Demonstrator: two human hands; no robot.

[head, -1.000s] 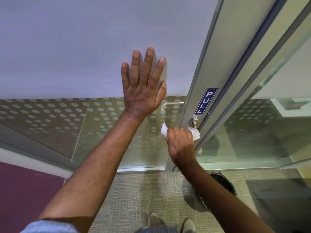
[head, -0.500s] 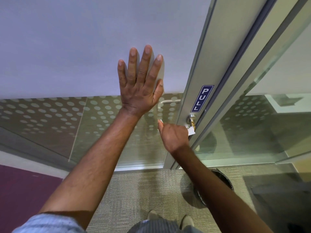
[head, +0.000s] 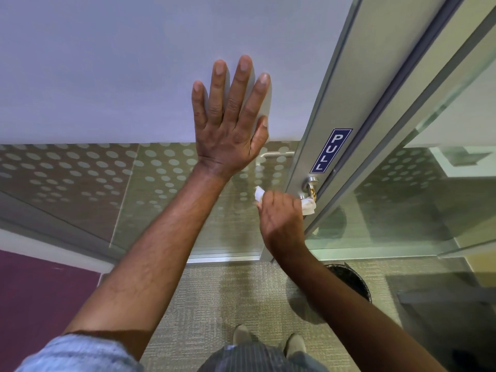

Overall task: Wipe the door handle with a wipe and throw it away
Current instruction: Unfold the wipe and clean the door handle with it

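Door handle (head: 308, 187) is sitting just past the right hand (head: 281, 218) fingertips, w/ fingers curling shut around the white wipe (head: 308, 206) against it. Left hand (head: 230, 122) is pressing flat, fingers spread, on the door (head: 107, 63). Risk: wipe bunching, skipping the handle's underside; bin (head: 351, 280) is waiting below.

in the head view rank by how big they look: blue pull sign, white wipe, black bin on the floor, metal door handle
Largest to smallest as they appear:
1. Black round bin, though the right arm hides part of it.
2. Blue rectangular PULL sign.
3. White crumpled wipe, mostly hidden inside the right hand.
4. Silver metal door handle, largely covered.
The last two are unsure.
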